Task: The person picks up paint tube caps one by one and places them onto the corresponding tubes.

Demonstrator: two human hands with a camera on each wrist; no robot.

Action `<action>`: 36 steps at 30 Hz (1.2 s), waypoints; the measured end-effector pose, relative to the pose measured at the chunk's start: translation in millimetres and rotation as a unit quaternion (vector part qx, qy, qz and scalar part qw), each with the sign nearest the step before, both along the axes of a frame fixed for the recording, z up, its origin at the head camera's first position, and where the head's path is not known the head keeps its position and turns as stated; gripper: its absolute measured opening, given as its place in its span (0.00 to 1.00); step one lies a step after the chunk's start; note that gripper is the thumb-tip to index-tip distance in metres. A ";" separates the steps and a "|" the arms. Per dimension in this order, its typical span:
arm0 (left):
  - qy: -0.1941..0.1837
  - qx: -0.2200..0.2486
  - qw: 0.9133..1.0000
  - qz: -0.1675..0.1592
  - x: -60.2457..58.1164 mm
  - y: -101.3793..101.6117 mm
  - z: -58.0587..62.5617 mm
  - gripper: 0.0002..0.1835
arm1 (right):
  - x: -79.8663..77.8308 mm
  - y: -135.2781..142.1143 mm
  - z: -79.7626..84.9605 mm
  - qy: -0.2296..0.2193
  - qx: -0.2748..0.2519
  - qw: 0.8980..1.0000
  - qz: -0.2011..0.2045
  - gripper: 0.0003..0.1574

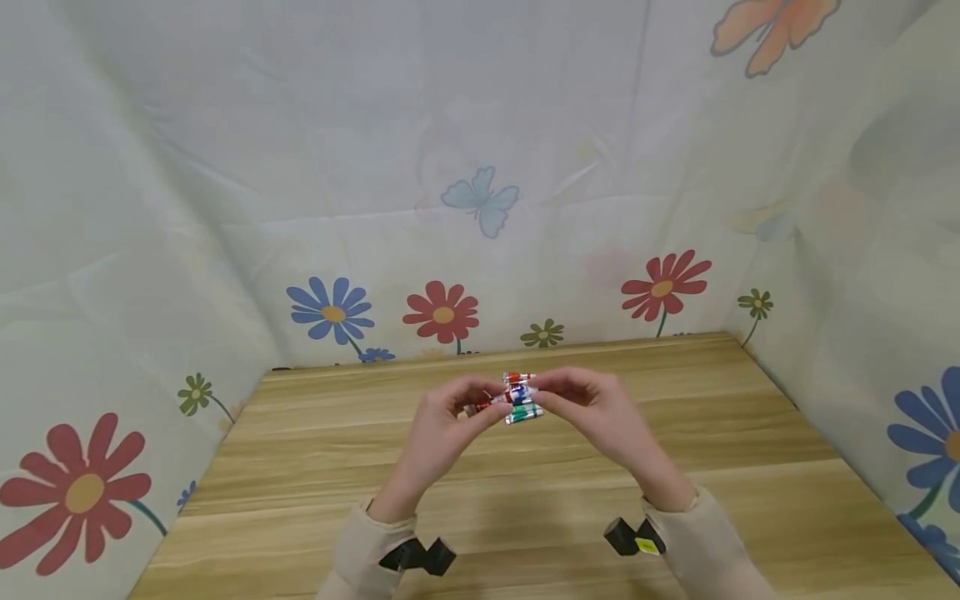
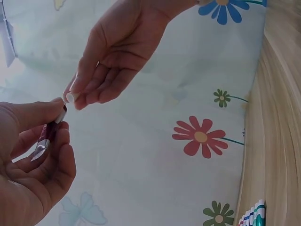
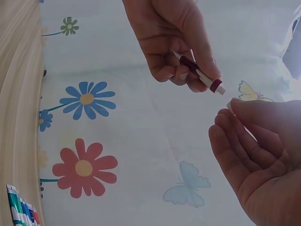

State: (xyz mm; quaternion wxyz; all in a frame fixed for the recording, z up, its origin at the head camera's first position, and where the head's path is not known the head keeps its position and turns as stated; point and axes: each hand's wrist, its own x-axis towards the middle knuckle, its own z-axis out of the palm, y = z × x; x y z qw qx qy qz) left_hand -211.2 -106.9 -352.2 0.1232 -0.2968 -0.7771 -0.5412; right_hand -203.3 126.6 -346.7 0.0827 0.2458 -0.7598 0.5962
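Observation:
My left hand point(image 1: 446, 417) grips a small dark red paint tube point(image 3: 192, 66) with a silver crimped end, its pale nozzle uncovered in the right wrist view. Between thumb and fingertip, my right hand point(image 1: 596, 412) pinches a small white cap point(image 2: 71, 97). Cap and nozzle face each other across a short gap. Both hands are raised above the table, close together. Beyond them in the head view lie more paint tubes side by side: an orange one point(image 1: 516, 378), a blue one and a green one point(image 1: 525, 414), partly covered by the fingers.
The wood-grain table point(image 1: 480, 500) extends below and around the hands. A white cloth point(image 1: 360, 150) printed with flowers and butterflies encloses the back and both sides. Black wrist cameras point(image 1: 416, 555) are strapped over beige sleeves point(image 1: 705, 542).

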 end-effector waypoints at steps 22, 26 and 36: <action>-0.039 -0.027 0.999 -0.007 3.3 0.1 -6.0 0.07 | -1.3 -8.3 -14.0 0.149 0.062 0.987 0.014 0.12; -0.050 -0.030 0.998 -0.010 3.9 -0.6 -1.8 0.06 | -2.8 -8.2 -13.8 0.168 0.062 0.984 0.024 0.12; -0.024 -0.056 0.998 -0.005 4.8 -2.1 1.8 0.07 | -4.8 -8.0 -9.0 0.123 0.089 0.988 0.023 0.08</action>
